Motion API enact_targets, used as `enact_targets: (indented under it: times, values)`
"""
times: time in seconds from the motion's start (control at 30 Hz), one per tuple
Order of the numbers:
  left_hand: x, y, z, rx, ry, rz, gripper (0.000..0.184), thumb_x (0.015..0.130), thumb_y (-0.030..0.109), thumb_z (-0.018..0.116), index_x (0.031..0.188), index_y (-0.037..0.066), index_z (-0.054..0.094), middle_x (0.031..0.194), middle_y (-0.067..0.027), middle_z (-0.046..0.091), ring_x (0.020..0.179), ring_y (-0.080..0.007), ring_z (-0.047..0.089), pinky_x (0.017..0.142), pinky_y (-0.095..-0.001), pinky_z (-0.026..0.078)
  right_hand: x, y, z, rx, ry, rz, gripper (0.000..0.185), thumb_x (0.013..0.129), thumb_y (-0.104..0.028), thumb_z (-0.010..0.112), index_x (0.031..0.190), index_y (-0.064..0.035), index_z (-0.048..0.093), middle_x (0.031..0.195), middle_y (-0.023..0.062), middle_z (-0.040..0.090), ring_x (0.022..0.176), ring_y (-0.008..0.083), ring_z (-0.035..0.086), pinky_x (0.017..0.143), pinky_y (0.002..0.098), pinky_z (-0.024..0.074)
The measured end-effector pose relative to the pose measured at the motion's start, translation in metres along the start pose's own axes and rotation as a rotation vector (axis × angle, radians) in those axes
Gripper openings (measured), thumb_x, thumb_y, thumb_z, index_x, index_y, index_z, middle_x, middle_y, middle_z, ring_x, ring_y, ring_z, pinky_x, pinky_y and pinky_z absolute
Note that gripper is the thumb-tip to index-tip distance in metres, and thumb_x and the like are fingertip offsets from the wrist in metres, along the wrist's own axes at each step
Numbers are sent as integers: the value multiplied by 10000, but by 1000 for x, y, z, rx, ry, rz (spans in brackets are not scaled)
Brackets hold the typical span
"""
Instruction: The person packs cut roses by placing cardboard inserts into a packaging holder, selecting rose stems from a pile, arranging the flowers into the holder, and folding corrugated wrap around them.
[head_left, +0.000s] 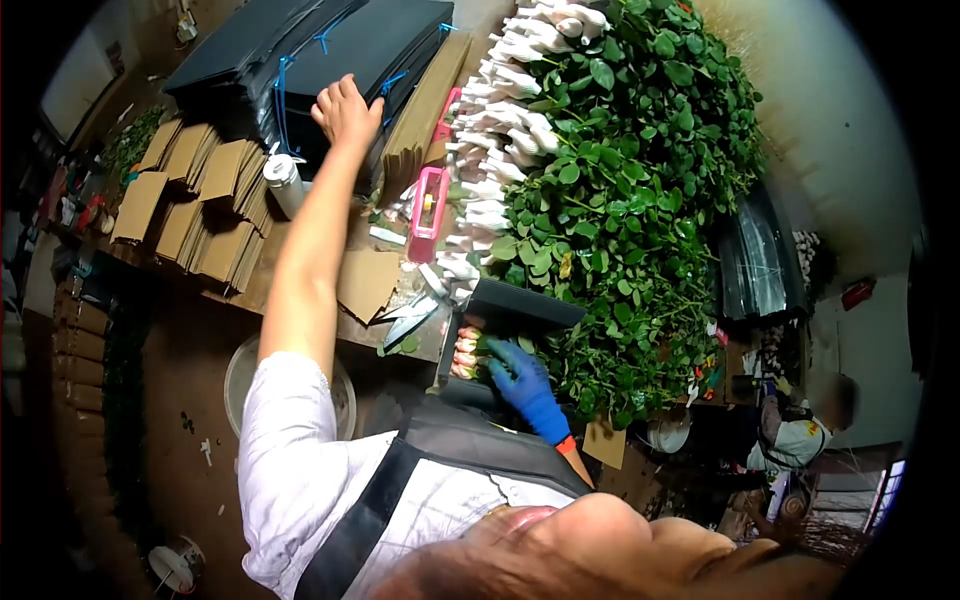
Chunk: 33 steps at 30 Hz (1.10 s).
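My bare left hand [348,112] is stretched far forward over a stack of black sheets [350,40] with blue ties. Its fingers are apart and rest at the near edge of the stack, thumb to the right. My right hand [525,387], in a blue glove, lies over a dark open box or sleeve [520,303] near my apron. Its fingers are spread beside a row of pink-and-cream rose heads [465,350]; whether they press on the stems is hard to see.
Many roses with white-wrapped heads [510,90] and leafy stems [630,200] fill the right side. A pink tape dispenser [428,215], a white bottle [284,182], scissors-like blades [410,318] and cardboard pieces [180,240] lie on the bench. Another person [800,430] works at far right.
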<state>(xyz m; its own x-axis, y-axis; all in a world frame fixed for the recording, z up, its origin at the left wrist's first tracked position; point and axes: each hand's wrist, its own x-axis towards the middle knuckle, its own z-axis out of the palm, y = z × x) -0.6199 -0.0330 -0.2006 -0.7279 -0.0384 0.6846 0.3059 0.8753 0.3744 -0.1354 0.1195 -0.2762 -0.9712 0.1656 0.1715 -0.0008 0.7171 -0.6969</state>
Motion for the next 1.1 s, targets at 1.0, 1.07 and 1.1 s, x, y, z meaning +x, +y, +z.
enact_targets:
  times: [1.0,1.07,1.1]
  values:
    - [-378,19,-75,-617,-1166,-172,359,933,343,655,866,-8,681,793,-206,670,746,-370,661,686,-440,496,19,64,-63,-397,-663,455,418,873,-478,617,1025,-96,696,976,149,724,953,336,687,822,464,536]
    - [-379,13,-70,-539,-1200,-68,365,936,344,650,794,8,657,749,-198,643,712,-388,623,662,-455,478,18,85,-32,-335,-673,228,354,861,-412,666,1048,-112,677,1006,127,721,964,322,684,829,443,538]
    - [-373,13,-71,-475,-1220,1,381,942,351,656,781,5,649,722,-189,636,669,-370,610,637,-452,465,18,93,-17,-305,-692,127,339,857,-393,679,1056,-119,672,1013,123,719,967,319,684,829,441,537]
